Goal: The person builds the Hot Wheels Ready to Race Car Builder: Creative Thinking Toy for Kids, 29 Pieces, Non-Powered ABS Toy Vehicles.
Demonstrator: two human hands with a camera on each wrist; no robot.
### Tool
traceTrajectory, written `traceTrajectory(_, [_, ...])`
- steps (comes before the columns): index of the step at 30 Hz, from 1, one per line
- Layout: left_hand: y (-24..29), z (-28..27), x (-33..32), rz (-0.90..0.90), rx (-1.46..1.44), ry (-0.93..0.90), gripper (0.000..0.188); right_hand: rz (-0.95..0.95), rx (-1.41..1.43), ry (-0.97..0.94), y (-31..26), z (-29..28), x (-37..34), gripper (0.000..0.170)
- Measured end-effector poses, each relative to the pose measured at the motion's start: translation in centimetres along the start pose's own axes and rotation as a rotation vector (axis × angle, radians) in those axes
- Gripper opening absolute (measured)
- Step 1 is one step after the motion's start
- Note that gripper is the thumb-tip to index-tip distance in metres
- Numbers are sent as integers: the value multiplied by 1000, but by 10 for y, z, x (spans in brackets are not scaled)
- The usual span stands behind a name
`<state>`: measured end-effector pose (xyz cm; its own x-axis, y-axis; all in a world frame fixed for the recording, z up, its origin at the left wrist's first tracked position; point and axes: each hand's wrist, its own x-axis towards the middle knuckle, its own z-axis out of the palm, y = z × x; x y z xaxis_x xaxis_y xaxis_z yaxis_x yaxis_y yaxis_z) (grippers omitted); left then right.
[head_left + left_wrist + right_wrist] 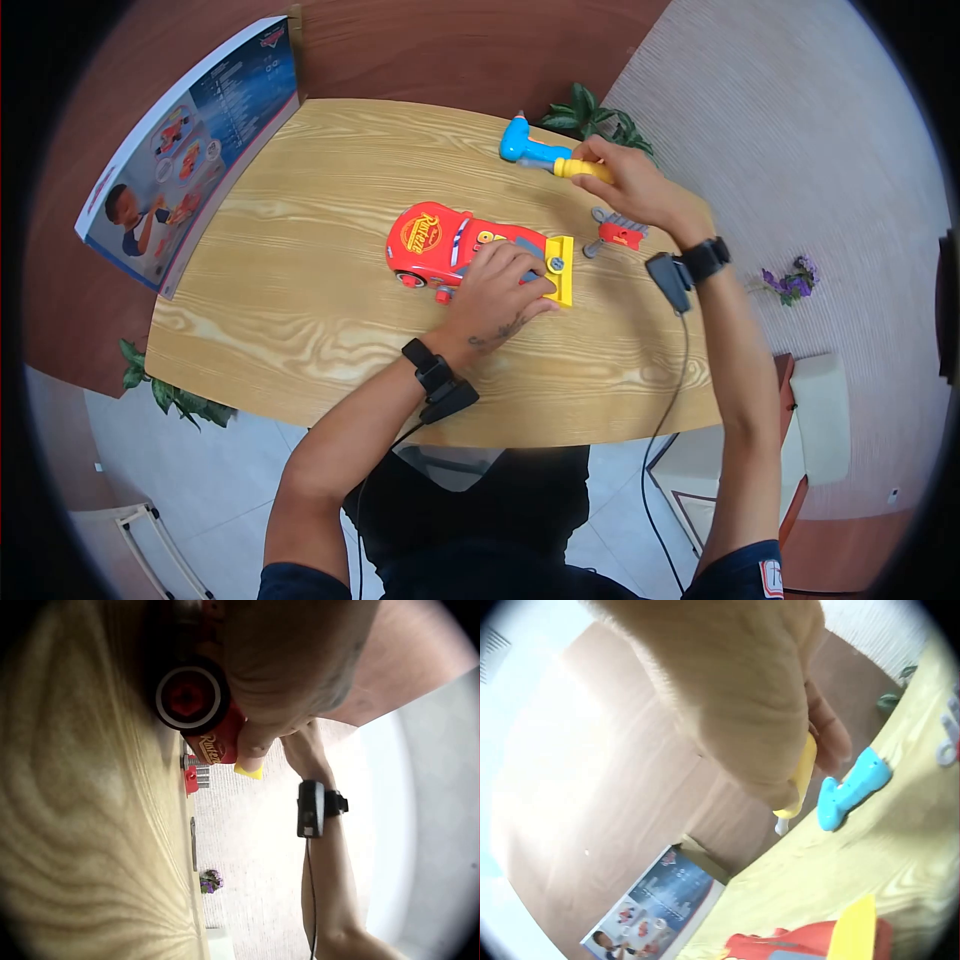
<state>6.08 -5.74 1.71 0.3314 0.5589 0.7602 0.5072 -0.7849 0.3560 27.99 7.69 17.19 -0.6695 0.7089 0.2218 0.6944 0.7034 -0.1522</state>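
A red toy car (425, 240) with a yellow rear spoiler (566, 285) stands on the wooden table (290, 330). My left hand (497, 295) holds it from above, fingers over its roof and back, the thumb at the spoiler. A grey screw head (556, 265) shows on the spoiler. My right hand (630, 182) grips a toy screwdriver (585, 170) by its yellow handle, above the table. Its light tip (781, 826) points away from the hand. Just beyond that tip in the head view lies a blue toy drill (517, 138); in the right wrist view the drill (853, 787) rests on the tabletop.
A red toy piece with grey tools (622, 232) lies right of the car. The printed box (200, 150) stands along the left edge. Leafy plants (590, 115) show past the far edge. A cable (665, 400) hangs from the right wrist camera.
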Motion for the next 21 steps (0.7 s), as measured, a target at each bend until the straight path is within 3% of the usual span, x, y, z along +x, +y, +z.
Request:
traceTrajectory(2, [1,-1,1,7,6,-4,26,-71,31,-30,-22,-32,-14,32])
traceTrajectory(4, [2,-3,1,10,12,-9,25,43,90,-146,-42,-53,-28,32])
traceTrajectory(7, [2,-3,1,12,9,-14,25,66,122,-197,-63,-67,-40,31])
traceTrajectory(14, [2,-3,2,18,-12,-4,24,-1,58,-208,-91,-61,-51,29])
traceTrajectory(16, [1,-3,1,19,-11,0,24,-247,-39,-130,-81,-50,-50,25])
traceTrajectory(19, [2,-4,1,14,-5,0,24,-313,-19,-116,-79,-48,-47,26])
traceTrajectory(21, [3,-4,2,12,-2,-9,24,-222,-17,-173,-88,-54,-47,26])
